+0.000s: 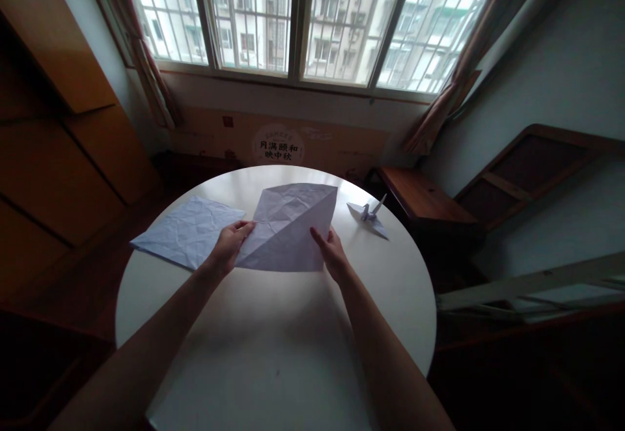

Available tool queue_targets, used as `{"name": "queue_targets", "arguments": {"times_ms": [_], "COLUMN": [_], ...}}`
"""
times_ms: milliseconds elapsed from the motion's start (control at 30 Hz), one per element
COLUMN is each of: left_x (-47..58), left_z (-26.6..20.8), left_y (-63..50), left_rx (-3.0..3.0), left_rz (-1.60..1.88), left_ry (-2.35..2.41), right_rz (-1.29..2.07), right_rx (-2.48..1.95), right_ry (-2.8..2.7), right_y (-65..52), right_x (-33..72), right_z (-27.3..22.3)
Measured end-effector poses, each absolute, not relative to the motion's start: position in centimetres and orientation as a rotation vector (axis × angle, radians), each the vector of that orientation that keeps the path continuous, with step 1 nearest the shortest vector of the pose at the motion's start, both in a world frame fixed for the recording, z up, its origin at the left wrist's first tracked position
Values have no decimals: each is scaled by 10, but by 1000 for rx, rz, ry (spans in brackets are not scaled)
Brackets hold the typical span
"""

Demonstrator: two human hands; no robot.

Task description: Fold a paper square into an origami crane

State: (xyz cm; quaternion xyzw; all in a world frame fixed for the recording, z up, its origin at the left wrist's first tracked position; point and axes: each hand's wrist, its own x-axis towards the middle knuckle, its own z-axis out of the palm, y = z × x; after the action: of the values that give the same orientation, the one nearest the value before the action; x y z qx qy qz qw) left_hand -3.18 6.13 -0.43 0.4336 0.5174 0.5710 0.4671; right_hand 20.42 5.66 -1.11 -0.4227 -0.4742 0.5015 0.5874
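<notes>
Between my two hands a sheet of white paper (288, 229) is held up over the table, with a diagonal crease across it and wrinkles on its upper left half. My left hand (231, 243) pinches its left edge, thumb on top. On the right edge, my right hand (332, 250) grips the same sheet, thumb in front and the other fingers partly hidden behind. Creased white paper (188, 232) lies on the table to the left of my left hand. A folded paper crane (370, 215) stands to the right, beyond my right hand.
A round white table (273, 353) carries the papers. A wooden bench or stool (415, 196) stands past its right rim, near a leaning wooden frame (527, 164). Barred windows (293, 21) and a printed banner (336, 141) are behind; wooden cabinets (73, 170) stand left.
</notes>
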Motion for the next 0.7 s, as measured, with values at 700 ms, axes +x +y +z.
{"name": "queue_targets", "arguments": {"times_ms": [700], "left_x": [-12], "left_z": [-24], "left_y": [35], "left_rx": [2578], "left_rz": [450], "left_ry": [1025], "right_rz": [200], "right_rx": [-1699], "right_ry": [-2410], "right_y": [37], "right_x": [179], "right_z": [-31]}}
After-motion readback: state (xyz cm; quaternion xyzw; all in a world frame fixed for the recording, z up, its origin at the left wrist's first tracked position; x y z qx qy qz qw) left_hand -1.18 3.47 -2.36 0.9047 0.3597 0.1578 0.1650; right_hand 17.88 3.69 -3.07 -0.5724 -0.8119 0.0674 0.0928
